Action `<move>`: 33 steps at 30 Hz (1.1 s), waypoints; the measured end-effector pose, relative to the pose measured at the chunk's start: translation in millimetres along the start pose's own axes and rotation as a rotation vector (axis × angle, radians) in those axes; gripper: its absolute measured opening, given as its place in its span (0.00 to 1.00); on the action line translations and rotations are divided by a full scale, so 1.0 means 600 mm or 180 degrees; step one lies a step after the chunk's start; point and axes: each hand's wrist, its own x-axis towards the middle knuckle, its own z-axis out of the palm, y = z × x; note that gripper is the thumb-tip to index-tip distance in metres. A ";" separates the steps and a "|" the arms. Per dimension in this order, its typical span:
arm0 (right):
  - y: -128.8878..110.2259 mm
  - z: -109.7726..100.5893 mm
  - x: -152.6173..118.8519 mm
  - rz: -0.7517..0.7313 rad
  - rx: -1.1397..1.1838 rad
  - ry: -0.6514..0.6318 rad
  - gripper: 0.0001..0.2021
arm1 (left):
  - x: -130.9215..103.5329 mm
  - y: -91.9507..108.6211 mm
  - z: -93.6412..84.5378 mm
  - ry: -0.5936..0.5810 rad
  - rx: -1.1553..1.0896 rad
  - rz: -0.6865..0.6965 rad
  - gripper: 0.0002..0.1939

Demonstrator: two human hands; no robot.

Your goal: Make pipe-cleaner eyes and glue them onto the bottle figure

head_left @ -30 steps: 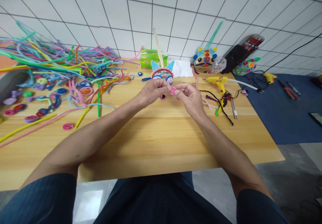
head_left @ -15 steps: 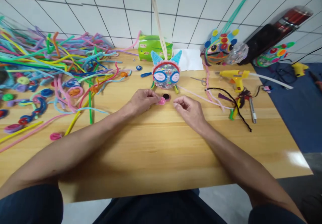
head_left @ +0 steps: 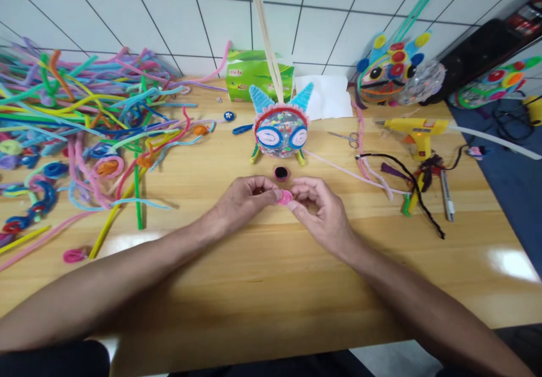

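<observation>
A small pink coil disc (head_left: 285, 197) is pinched at its left edge by the thumb and fingers of my left hand (head_left: 248, 201). My right hand (head_left: 324, 213) closes on the disc's right edge with curled fingers and thumb. Just beyond it, a black disc with a pink rim (head_left: 281, 173) lies on the table. Behind that stands a round, clear lantern-like figure (head_left: 281, 148) with light-blue pointed ears, blue-ringed white eyes and yellow-green feet. Pale strips rise from its top.
Tangled pipe cleaners (head_left: 105, 97) and small coils cover the left side. A green tissue pack (head_left: 241, 78) and white paper (head_left: 326, 97) lie behind the figure. Rightward are scissors (head_left: 352, 138), a yellow glue gun (head_left: 419, 131), a utility knife (head_left: 447, 196) and another decorated figure (head_left: 392, 75).
My left hand has drawn the pink disc nearer to me, away from the black one. My right hand has come in to its right edge. The view has shifted slightly.
</observation>
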 end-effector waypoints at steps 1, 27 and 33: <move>-0.001 0.001 -0.001 -0.0131 -0.0112 -0.0043 0.23 | -0.003 0.000 0.004 -0.0022 -0.0112 -0.0074 0.15; 0.000 -0.003 -0.003 -0.1413 -0.1022 -0.0003 0.22 | -0.013 -0.006 0.018 -0.0364 -0.0823 -0.0109 0.16; -0.004 -0.001 -0.004 -0.1437 -0.0944 -0.0020 0.23 | -0.013 -0.002 0.017 -0.0421 -0.0690 -0.0096 0.15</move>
